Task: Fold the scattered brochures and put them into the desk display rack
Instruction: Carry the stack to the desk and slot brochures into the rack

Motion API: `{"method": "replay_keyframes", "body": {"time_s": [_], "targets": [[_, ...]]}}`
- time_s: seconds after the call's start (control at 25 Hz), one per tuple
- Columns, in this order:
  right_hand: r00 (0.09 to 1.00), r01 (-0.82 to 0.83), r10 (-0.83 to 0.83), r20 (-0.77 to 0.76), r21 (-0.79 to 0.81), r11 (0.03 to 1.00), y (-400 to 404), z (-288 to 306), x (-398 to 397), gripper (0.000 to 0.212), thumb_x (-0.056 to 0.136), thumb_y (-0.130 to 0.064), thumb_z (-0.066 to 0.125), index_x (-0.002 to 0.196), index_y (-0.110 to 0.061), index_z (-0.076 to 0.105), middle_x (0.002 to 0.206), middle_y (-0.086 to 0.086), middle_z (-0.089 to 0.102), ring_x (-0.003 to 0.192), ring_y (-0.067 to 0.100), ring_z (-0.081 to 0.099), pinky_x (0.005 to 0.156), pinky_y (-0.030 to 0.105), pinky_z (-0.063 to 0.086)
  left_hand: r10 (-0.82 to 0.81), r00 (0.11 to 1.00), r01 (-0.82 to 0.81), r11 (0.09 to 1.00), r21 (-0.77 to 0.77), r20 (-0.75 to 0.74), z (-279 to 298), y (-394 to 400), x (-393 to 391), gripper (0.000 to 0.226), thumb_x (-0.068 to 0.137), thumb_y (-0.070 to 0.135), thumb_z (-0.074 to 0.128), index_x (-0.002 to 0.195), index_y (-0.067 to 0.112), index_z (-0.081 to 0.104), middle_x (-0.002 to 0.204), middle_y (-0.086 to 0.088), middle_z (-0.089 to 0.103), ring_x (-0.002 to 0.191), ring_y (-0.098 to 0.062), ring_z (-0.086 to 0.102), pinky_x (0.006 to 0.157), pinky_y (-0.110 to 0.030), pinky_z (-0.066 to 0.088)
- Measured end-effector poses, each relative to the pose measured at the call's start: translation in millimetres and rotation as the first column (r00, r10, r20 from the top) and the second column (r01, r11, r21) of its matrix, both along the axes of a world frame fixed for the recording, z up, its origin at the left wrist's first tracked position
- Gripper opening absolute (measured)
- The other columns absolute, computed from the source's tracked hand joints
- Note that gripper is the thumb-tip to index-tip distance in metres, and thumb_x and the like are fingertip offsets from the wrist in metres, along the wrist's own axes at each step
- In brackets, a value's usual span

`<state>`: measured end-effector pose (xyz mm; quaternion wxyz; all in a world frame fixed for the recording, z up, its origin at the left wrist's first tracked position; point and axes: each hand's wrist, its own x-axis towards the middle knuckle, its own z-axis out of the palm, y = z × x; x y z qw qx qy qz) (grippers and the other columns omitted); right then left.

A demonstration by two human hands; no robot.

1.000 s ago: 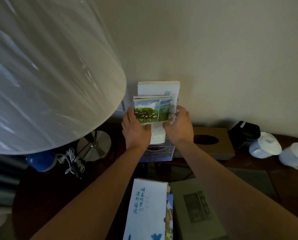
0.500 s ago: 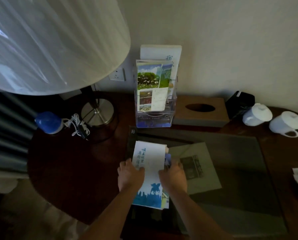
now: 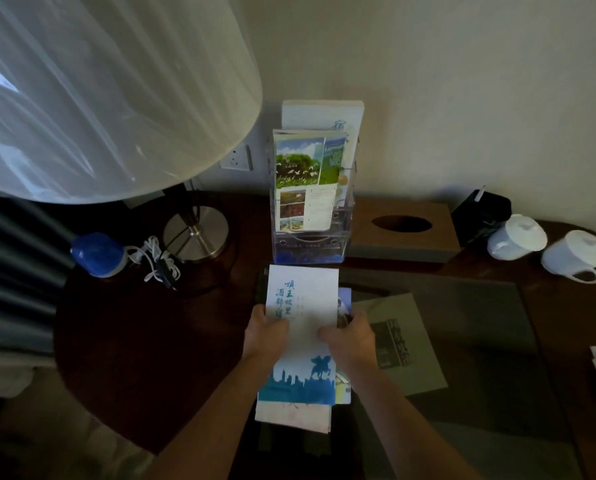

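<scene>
Both hands, left (image 3: 267, 332) and right (image 3: 350, 337), dropped from the rack (image 3: 308, 237), fingers now pinching the white brochure (image 3: 303, 317); seemingly others remain beneath.

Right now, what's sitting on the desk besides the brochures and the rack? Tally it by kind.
White lidded mugs: 2
Tissue boxes: 1
Table lamps: 1
Black boxes by the wall: 1
Blue-capped objects beside a white cord: 1
Grey booklets: 1
Total: 7
</scene>
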<state>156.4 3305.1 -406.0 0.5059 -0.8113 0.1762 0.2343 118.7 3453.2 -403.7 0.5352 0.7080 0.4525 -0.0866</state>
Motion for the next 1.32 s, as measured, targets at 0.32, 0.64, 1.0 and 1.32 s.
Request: {"method": "replay_keyframes", "body": {"time_s": [0.32, 0.64, 1.0, 1.32], "targets": [[0.895, -0.100, 0.087, 0.437, 0.006, 0.995, 24, 90, 114, 0.028, 0.081, -0.016, 0.072, 0.102, -0.018, 0.053, 0.086, -0.006, 0.063, 0.074, 0.006, 0.061, 0.054, 0.023, 0.048, -0.099, 0.902, 0.025, 0.983, 0.180, 0.420, 88, 29, 101, 0.029, 0.085, 0.010, 0.056, 0.112, 0.021, 0.052, 0.111, -0.005, 0.064, 0.095, -0.021, 0.062, 0.081, -0.040, 0.055], [0.787, -0.118, 0.168, 0.594, -0.123, 0.985, 48, 118, 186, 0.026, 0.085, -0.020, 0.072, 0.101, -0.016, 0.051, 0.078, -0.008, 0.061, 0.068, 0.008, 0.060, 0.058, 0.031, 0.050, -0.169, 0.815, -0.025, 0.945, 0.325, 0.555, 113, 50, 159, 0.026, 0.091, 0.004, 0.056, 0.107, 0.023, 0.048, 0.121, -0.004, 0.066, 0.104, -0.015, 0.061, 0.083, -0.030, 0.055], [0.841, -0.126, 0.247, 0.481, -0.270, 0.955, 51, 79, 185, 0.039, 0.086, -0.028, 0.073, 0.117, -0.015, 0.053, 0.094, -0.001, 0.064, 0.089, 0.027, 0.068, 0.072, 0.040, 0.058, -0.162, 0.855, -0.009, 0.945, 0.326, 0.493, 68, 61, 158, 0.026, 0.090, 0.008, 0.062, 0.114, 0.017, 0.058, 0.124, -0.005, 0.066, 0.112, -0.019, 0.063, 0.086, -0.034, 0.057], [0.832, -0.056, 0.159, 0.532, -0.205, 0.977, 39, 65, 172, 0.060, 0.083, -0.022, 0.076, 0.137, -0.019, 0.050, 0.132, 0.005, 0.059, 0.118, 0.023, 0.059, 0.089, 0.038, 0.054, -0.066, 0.865, -0.091, 0.954, 0.285, 0.497, 49, 65, 146, 0.035, 0.086, 0.015, 0.072, 0.116, 0.020, 0.057, 0.105, 0.006, 0.062, 0.097, -0.012, 0.062, 0.068, -0.010, 0.046]]}}
